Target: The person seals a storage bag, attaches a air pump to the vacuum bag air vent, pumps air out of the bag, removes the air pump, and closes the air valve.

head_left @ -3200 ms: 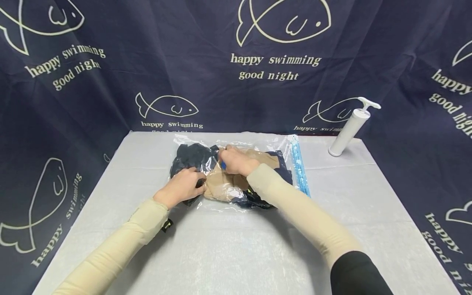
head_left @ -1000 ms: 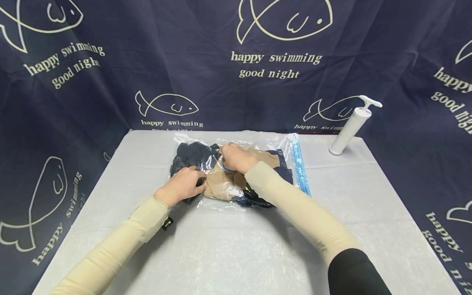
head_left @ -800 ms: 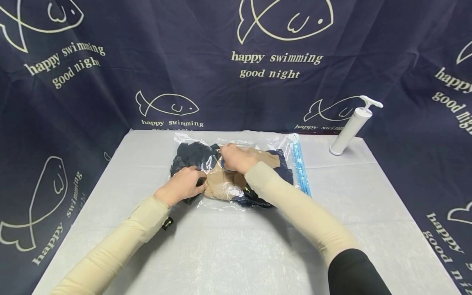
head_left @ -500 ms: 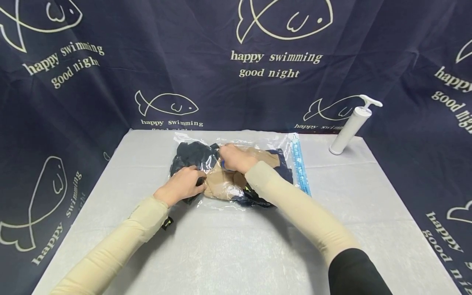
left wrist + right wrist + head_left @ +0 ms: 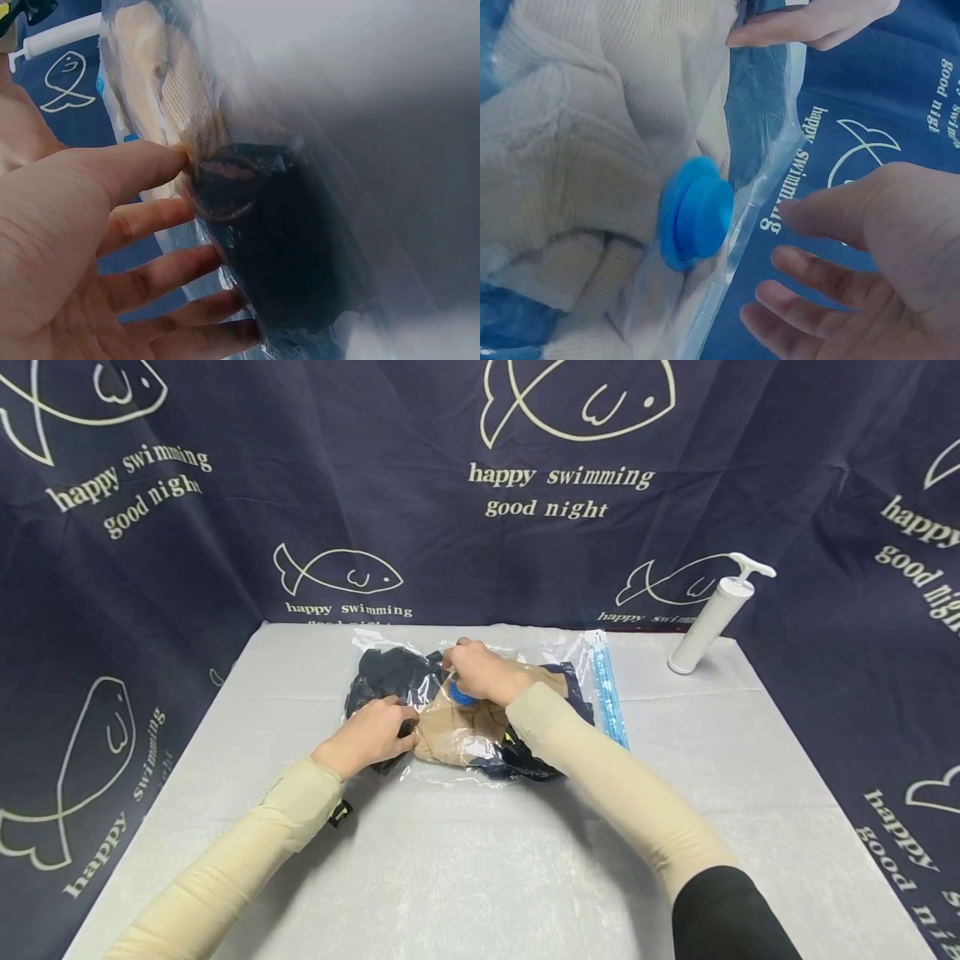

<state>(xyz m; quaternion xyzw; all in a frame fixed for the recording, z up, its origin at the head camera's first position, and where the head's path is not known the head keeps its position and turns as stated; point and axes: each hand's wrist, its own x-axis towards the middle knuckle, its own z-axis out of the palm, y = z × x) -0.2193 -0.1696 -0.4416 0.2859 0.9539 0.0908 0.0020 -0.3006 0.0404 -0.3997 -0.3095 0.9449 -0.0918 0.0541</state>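
Place: a staged recording corner, not a lived-in room or a shop floor.
Backdrop: a dark navy cloth printed with white fish outlines and the words "happy swimming good night" (image 5: 555, 493) hangs on all three sides and shuts out whatever room lies behind.
Surface: a table covered with a plain pale grey sheet (image 5: 480, 860) fills the floor of the booth.
Household goods: a clear plastic vacuum storage bag packed with beige and navy knitted clothes (image 5: 465, 727) lies on the sheet; a white hand pump with a T-handle (image 5: 712, 618) leans against the backdrop at the far right corner.
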